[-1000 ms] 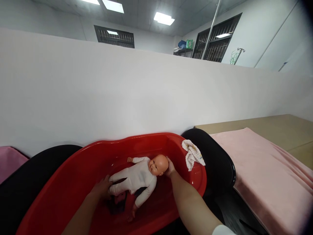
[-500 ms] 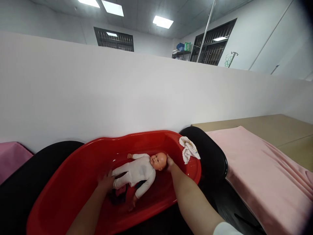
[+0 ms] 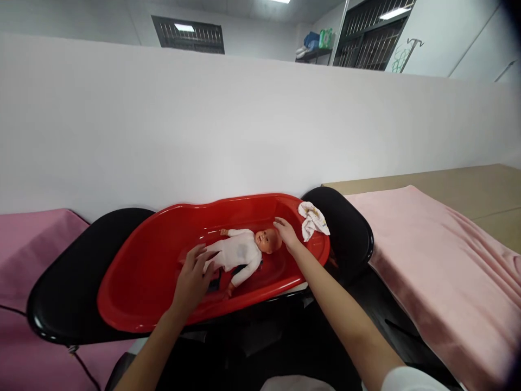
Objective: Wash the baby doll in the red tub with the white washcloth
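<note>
A baby doll (image 3: 241,253) in a white suit lies on its back in a red plastic tub (image 3: 142,271). My left hand (image 3: 193,278) hovers over the doll's legs with its fingers spread, holding nothing. My right hand (image 3: 287,234) is just behind the doll's head, fingers stretched out and apart, close to the head or just touching it. A crumpled white cloth (image 3: 311,220) hangs over the tub's right rim, beside my right hand.
The tub rests on a black stand (image 3: 65,288). A white partition wall (image 3: 244,119) runs right behind it. A pink blanket (image 3: 439,255) covers a table on the right, and more pink fabric (image 3: 28,239) lies at the left.
Both hands have come up off the doll: the left lifted from its legs and opened, the right drew back from its head. The view pulled back and down.
</note>
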`<action>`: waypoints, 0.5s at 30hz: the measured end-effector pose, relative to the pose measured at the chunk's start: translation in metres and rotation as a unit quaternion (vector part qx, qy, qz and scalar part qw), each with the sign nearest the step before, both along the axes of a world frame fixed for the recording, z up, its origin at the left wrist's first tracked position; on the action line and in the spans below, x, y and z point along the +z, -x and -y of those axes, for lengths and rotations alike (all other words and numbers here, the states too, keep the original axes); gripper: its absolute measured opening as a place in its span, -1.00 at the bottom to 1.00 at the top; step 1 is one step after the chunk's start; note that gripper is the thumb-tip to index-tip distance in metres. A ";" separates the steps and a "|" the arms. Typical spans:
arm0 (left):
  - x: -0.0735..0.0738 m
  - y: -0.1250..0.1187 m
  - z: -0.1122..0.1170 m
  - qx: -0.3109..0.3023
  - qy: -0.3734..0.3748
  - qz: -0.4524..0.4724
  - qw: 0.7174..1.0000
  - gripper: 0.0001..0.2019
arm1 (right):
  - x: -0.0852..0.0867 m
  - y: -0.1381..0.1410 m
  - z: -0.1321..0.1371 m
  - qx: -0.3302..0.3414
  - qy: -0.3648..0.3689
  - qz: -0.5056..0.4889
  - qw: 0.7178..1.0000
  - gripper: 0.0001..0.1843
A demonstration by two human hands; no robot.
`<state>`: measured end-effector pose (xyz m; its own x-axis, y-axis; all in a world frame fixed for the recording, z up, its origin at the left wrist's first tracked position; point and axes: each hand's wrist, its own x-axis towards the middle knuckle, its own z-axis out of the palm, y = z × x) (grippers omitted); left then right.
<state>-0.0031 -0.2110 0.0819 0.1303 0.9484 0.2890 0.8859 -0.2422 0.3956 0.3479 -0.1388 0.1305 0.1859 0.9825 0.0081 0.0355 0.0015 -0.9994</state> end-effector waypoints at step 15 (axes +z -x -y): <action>-0.167 -0.057 0.302 -0.063 0.609 0.004 0.791 -0.26 | -0.188 -0.113 0.360 0.252 0.048 0.339 0.905 -0.73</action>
